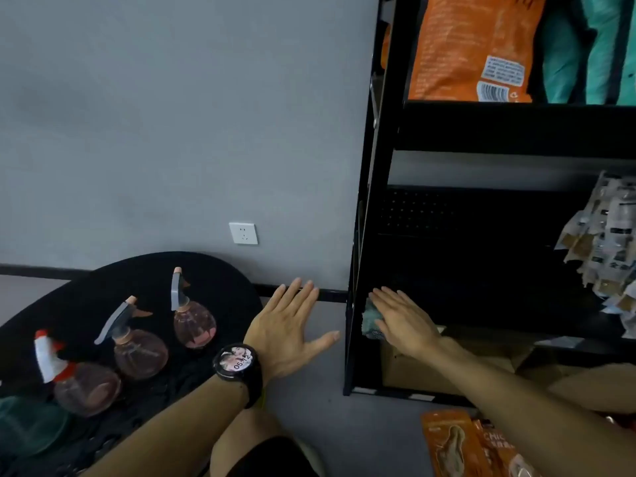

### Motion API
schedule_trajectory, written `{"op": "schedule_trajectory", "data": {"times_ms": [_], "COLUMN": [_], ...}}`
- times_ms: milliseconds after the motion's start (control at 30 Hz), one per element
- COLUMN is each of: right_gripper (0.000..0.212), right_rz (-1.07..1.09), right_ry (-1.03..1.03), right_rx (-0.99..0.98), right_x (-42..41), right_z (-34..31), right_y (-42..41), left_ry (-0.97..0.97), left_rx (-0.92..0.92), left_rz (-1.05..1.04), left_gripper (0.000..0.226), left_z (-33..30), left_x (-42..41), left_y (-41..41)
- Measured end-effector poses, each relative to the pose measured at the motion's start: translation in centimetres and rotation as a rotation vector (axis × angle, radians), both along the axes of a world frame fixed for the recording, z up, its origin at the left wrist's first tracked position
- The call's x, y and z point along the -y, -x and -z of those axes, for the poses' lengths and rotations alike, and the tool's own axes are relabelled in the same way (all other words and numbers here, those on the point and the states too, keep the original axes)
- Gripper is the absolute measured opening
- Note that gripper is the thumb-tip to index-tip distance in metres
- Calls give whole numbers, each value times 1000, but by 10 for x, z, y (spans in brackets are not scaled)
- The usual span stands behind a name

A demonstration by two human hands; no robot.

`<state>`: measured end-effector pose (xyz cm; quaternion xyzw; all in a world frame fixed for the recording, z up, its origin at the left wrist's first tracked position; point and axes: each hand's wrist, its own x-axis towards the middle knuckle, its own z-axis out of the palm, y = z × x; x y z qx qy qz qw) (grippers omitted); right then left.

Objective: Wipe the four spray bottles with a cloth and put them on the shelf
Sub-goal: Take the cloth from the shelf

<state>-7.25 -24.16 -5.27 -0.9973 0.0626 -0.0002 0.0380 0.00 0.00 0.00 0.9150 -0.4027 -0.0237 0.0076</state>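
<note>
**Bottles lie left of the hands; cloth lies under the right one**

Three rounded spray bottles stand on the black counter [213,270], all to the left of both hands: a pink-nozzled spray bottle [193,321] closest, a second pink-nozzled bottle [139,351] behind it, and a red-and-white-topped bottle [81,383] farthest left. Each stands upright, trigger head up. A fourth is not clearly visible.

The left hand [287,333] hovers flat with fingers spread, gripping nothing, just right of the counter's edge, and is much the nearer to the bottles. The right hand [402,320], fingers straight, presses on a teal cloth [370,315] at the front left corner of the black shelf [481,256].

The likely next reach is leftward, suiting the left hand.
</note>
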Motion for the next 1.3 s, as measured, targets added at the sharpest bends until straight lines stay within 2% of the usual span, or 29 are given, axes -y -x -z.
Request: {"op": "schedule_trajectory", "data": {"times_ms": [167, 300, 400, 500, 667, 833, 967, 1167, 1300], "right_gripper": [57, 57, 40, 25, 43, 46, 49, 45, 42], "right_rz": [-38, -42, -68, -73, -96, -215, -335, -509, -607], "right_ry": [-127, -133, -198, -306, -120, -30, -11, -75, -109], "right_rx": [-38, 100, 196, 210, 380, 468, 545, 616, 664], "right_x": [-2, -5, -8, -6, -10, -31, -65, -139, -194], "right_z": [13, 23, 23, 18, 1, -24, -49, -85, -92], "right_y": [-5, -3, 0, 2, 16, 23, 13, -22, -42], "left_ry": [0, -11, -7, 3, -6, 16, 73, 131, 128], "left_rx": [19, 34, 39, 44, 87, 113, 132, 194, 195], "left_rz": [13, 15, 14, 10, -3, -34, -88, -240, -341], "left_gripper": [92, 92, 92, 92, 95, 94, 100, 92, 107], "left_z": [11, 14, 14, 10, -1, -19, -32, -46, -51], "left_x": [-2, -4, -5, -8, -22, -48, -78, -141, -191], "left_y": [-12, -14, -15, -13, -6, 2, 8, 14, 21]}}
